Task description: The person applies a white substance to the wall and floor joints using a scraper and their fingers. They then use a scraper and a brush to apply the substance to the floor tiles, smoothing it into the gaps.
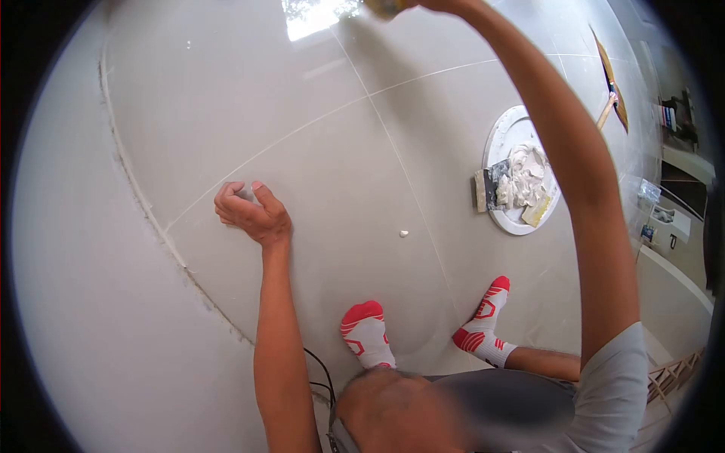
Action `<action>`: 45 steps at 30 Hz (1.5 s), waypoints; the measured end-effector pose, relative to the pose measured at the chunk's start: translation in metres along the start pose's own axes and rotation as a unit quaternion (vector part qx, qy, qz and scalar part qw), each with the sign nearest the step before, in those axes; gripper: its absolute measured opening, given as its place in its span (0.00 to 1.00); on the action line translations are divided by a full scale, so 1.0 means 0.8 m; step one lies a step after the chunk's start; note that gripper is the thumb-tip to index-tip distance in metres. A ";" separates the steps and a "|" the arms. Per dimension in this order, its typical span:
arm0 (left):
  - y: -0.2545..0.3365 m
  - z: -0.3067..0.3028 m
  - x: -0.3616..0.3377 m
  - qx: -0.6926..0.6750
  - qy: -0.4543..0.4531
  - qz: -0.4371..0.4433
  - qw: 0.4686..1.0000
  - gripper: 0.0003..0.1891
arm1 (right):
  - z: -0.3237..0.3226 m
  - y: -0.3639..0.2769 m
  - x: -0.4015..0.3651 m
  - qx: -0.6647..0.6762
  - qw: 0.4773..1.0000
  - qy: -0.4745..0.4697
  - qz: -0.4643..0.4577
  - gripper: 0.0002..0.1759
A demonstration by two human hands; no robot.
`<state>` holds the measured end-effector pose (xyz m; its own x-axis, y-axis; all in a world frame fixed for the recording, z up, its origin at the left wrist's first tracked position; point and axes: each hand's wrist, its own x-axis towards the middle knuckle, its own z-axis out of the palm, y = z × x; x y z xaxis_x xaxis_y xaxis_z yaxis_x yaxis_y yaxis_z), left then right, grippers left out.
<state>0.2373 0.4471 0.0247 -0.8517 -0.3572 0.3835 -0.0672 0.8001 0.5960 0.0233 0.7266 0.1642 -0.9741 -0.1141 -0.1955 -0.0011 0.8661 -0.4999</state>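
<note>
My left hand [255,214] is low over the glossy tiled surface [325,166], near its left edge. The fingers curl loosely, the thumb stands apart, and I see nothing held. My right arm reaches up to the top edge of the view, where my right hand [438,4] is mostly cut off. It grips a yellowish-brown thing [389,7], blurred and partly out of frame, against the tiles. Right of centre lies a round white lid [495,147] bearing white paste [525,175], a flat scraper [492,187] and a small yellowish piece [536,211].
Both my feet, in red and white socks [368,332], are below the tiles' middle. A small white blob [404,234] lies near a grout line. A black cable [325,366] runs beside my knee. At the far right are a wooden-looking thin board [610,83] and shelves with small items.
</note>
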 end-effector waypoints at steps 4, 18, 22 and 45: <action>-0.004 0.003 0.001 0.009 -0.012 0.008 1.000 0.12 | 0.069 0.033 -0.090 0.193 0.958 -0.135 -0.163 0.20; -0.003 0.002 -0.005 0.021 -0.011 -0.001 1.000 0.14 | 0.026 0.138 -0.249 0.063 0.981 0.181 0.017 0.19; -0.004 0.002 -0.004 0.034 0.033 0.063 0.997 0.18 | -0.011 0.204 -0.347 0.390 0.850 0.344 0.088 0.19; 0.271 0.116 -0.163 -0.209 -0.569 -0.032 0.795 0.21 | 0.081 0.347 -0.591 0.131 0.839 0.354 0.393 0.25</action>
<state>0.2854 0.7119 0.0386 -0.7885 0.4662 -0.4012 -0.1533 0.4828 0.8622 0.4981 0.9896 0.0632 -0.5413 0.8395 -0.0472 0.6632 0.3918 -0.6377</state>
